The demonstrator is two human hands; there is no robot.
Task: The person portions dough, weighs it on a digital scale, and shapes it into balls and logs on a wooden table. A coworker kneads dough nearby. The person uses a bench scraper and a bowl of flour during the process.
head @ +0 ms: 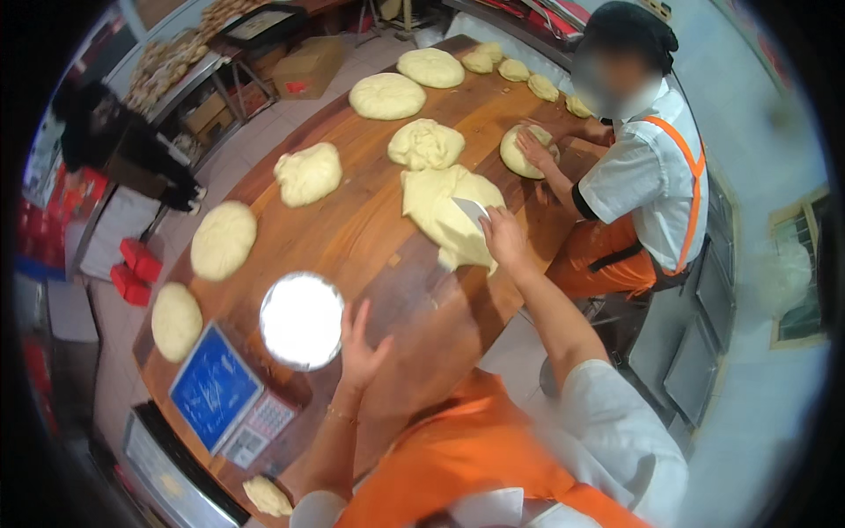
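My right hand [505,241] grips a dough scraper [470,207], whose pale blade lies over a wide, slack sheet of yellow dough [441,198]. My left hand [364,353] has its fingers spread and holds nothing. Its fingertips are at the edge of a round, glaring white dish [302,321]; whether they touch it I cannot tell. Left of that hand stands a scale with a blue platform [216,389] and a keypad [270,414]. A wrinkled lump of dough [426,144] adjoins the far end of the sheet.
Several dough rounds [223,240] line the left and far edges of the wooden table [317,247]. Smaller dough pieces [513,70] lie at the far right. A co-worker [650,178] presses a dough ball [525,152]. Another person [122,142] stands beyond the left edge.
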